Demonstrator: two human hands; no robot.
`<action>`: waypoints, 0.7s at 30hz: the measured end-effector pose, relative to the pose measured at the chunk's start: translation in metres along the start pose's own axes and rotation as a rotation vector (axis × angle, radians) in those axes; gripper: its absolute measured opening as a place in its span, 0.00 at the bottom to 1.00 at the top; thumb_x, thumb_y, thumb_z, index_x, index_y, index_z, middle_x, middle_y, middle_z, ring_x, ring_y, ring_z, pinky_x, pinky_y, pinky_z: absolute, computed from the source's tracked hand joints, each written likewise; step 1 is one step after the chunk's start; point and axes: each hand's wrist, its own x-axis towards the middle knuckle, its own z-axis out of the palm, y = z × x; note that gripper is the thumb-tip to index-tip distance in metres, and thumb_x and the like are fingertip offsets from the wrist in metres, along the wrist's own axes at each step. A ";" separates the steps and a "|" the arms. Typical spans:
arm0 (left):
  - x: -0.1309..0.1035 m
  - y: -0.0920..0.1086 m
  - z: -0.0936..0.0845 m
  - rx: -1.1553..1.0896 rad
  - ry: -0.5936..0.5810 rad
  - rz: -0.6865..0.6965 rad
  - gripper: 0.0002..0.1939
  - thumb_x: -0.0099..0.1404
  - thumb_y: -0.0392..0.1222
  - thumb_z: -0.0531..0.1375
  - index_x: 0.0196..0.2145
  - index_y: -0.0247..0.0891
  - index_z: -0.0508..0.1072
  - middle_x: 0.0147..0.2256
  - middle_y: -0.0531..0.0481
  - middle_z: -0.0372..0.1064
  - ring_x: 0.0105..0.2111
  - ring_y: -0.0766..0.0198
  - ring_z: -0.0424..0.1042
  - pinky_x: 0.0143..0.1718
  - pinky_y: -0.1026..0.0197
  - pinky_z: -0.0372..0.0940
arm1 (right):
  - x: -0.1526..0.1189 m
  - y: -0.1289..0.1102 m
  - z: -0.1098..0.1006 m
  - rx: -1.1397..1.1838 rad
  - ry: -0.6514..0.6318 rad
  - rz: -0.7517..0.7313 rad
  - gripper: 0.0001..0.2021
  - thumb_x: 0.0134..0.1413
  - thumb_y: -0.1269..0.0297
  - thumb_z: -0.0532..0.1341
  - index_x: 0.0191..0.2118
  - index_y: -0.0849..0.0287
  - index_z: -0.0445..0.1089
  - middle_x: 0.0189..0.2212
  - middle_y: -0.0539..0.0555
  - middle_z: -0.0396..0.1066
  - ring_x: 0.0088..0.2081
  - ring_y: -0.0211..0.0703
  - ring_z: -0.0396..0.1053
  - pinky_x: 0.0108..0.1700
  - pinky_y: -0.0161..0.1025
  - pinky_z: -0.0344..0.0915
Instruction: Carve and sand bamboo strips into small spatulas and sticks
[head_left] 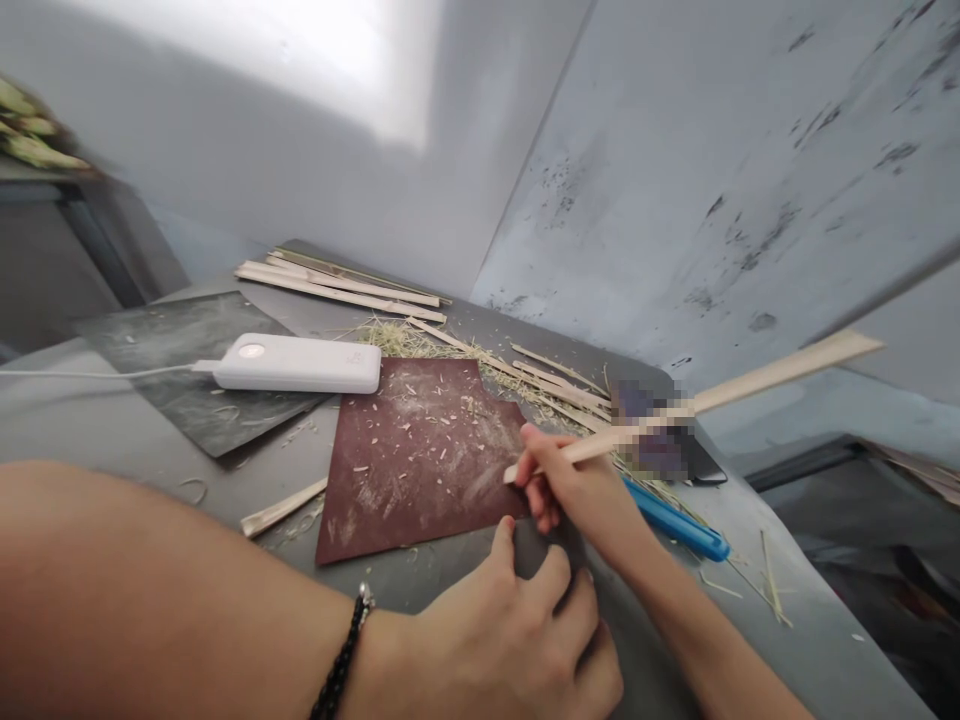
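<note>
My right hand [574, 480] grips a long flat bamboo strip [757, 382] near its lower end. That end rests on the right edge of a reddish-brown sheet of sandpaper [420, 455], and the strip slants up to the right. My left hand [517, 625], with a black bead bracelet at the wrist, lies palm down on the grey table [150, 450] and presses the sandpaper's near right corner with its fingers together. Pale dust and shavings dot the sandpaper.
A white power bank [300, 362] with a cable lies on a dark slate [187, 370] at left. Several bamboo strips [337, 285] are stacked at the back, with fibre scraps [420, 340] nearby. A blue-handled tool [675, 522] lies by my right wrist. A short strip [281, 508] lies left of the sandpaper.
</note>
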 end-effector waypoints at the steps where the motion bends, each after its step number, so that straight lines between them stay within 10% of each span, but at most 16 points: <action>1: 0.000 0.000 0.000 -0.010 -0.013 -0.002 0.17 0.81 0.53 0.56 0.51 0.43 0.80 0.46 0.46 0.79 0.46 0.46 0.77 0.42 0.37 0.79 | 0.000 0.000 0.000 0.001 0.031 -0.007 0.31 0.62 0.33 0.62 0.24 0.57 0.72 0.13 0.48 0.66 0.13 0.34 0.63 0.17 0.31 0.57; 21: 0.000 -0.001 -0.005 -0.023 -0.040 0.014 0.19 0.81 0.55 0.55 0.53 0.41 0.80 0.45 0.45 0.79 0.45 0.44 0.77 0.43 0.36 0.76 | 0.001 -0.002 0.001 0.057 -0.072 0.038 0.33 0.58 0.28 0.64 0.26 0.59 0.78 0.15 0.50 0.69 0.15 0.35 0.67 0.18 0.30 0.63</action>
